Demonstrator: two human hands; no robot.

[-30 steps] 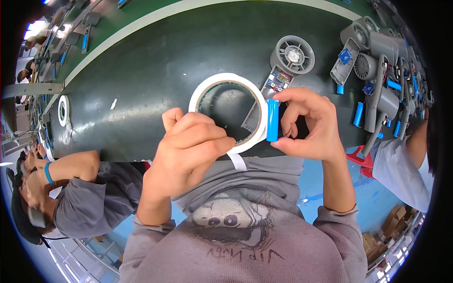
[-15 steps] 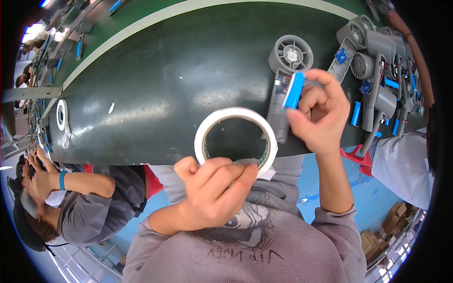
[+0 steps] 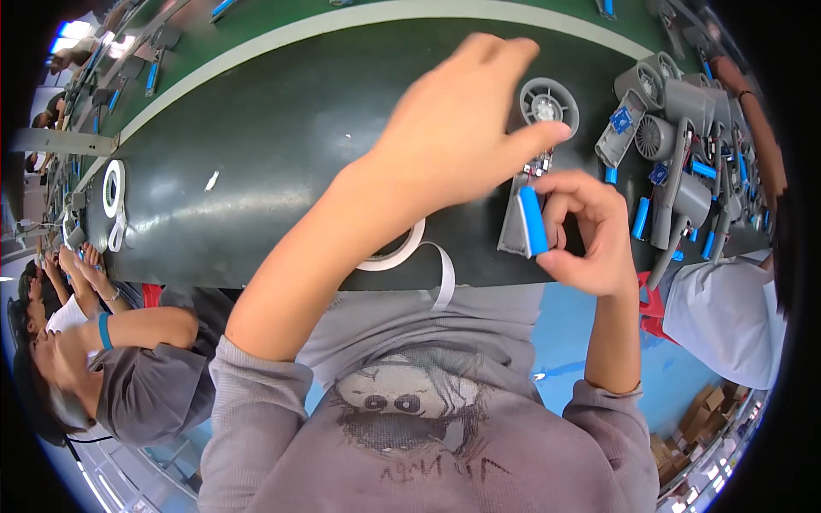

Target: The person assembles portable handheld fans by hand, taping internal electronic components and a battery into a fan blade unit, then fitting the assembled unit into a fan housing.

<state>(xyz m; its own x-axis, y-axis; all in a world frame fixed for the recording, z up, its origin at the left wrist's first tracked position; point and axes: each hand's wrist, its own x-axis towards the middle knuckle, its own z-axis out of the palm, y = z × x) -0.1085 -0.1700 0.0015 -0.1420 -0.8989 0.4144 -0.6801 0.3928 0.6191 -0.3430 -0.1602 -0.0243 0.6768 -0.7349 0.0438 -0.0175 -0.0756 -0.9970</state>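
Note:
My right hand [image 3: 590, 235] pinches a blue cylindrical battery [image 3: 533, 221] between thumb and fingers. A white strip runs along the battery's left side. It is held over the open handle of a grey fan housing [image 3: 513, 227], where wires and small parts show near the neck. My left hand [image 3: 466, 115] reaches across, thumb and fingers apart, beside the round fan end [image 3: 549, 104]; whether it touches it I cannot tell. A roll of white tape [image 3: 398, 254] lies on the table, partly hidden by my left forearm, its loose end hanging over the front edge.
Several grey fan housings with blue batteries and circuit boards [image 3: 621, 119] are piled at the right. Another tape roll [image 3: 113, 188] lies far left on the dark green table [image 3: 282, 128]. A co-worker in a grey shirt [image 3: 158, 376] sits at the left; another person's sleeve [image 3: 727, 316] is at the right.
My left hand has let go of the tape roll, now on the table, and moved up and right toward the fan end. My right hand has lowered slightly with the battery.

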